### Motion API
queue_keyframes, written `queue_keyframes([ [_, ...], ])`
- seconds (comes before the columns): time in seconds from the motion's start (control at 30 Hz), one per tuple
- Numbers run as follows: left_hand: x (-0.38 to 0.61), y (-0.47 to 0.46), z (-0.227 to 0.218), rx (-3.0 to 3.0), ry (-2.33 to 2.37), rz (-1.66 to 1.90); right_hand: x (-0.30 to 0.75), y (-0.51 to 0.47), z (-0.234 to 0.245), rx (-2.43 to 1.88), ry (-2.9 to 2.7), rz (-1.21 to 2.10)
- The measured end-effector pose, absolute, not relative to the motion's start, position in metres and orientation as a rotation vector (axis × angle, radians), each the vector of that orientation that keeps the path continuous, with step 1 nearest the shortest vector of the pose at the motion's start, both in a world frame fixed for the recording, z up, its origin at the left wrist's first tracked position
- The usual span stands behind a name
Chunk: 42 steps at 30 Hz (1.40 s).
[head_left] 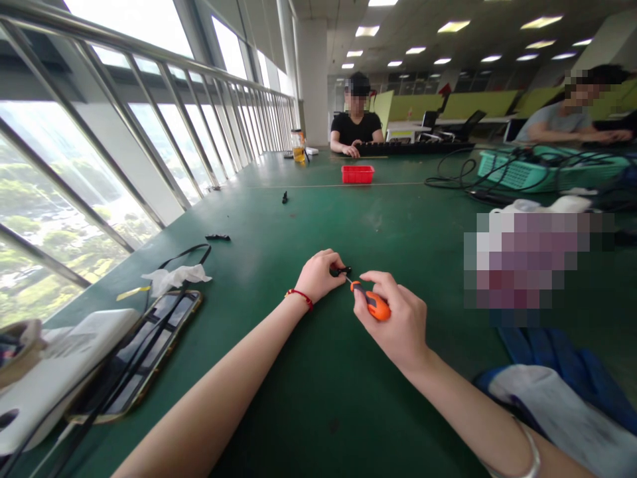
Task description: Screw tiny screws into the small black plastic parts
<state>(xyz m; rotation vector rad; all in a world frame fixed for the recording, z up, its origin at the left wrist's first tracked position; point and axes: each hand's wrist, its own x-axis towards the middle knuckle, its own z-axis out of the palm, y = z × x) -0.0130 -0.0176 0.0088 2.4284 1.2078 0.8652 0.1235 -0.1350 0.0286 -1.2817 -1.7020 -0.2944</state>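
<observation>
Head view, 12 = straight ahead. Our left arm runs in from 7 o'clock, wrist bent, left hand [322, 273] low over the green table [259, 265]. Our right arm comes in from 5, right hand [404, 318] angled toward 10.

Containers, clocked from our hands: red tray [357, 179] at 12, contents too small to tell. Teal basket [520, 174] at 2, black cables [462, 174] in it and spilling over its rim. Jar [298, 147] at 11, amber stuff inside.

Left fingers are pinching a small black part [341, 271]; it pokes out at the fingertips' 3 o'clock, just above the table. Right fingers are wrapped round the orange-grey screwdriver [375, 305], index stretched forward. Its shaft points to 10, tip at the part; can't tell if it's seated. Handle sits at the part's 4 to 5.
</observation>
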Motion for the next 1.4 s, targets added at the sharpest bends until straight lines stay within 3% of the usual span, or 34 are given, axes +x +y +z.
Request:
queue_keyframes([
  [0.5, -0.012, -0.018, 0.009, 2.389, 1.209, 0.886, 0.136, -0.121, 0.028, -1.179, -1.718, -0.448],
  [0.8, -0.012, -0.018, 0.011, 2.346, 1.201, 0.9, 0.12, -0.135, 0.035, -1.183, -1.862, 0.021],
  [1.03, -0.014, -0.018, 0.01, 2.368, 1.21, 0.89, 0.152, -0.117, 0.068, -1.191, -1.683, -0.068],
  [1.4, -0.015, -0.016, 0.009, 2.374, 1.197, 0.871, 0.174, -0.111, 0.026, -1.121, -1.481, -0.105],
])
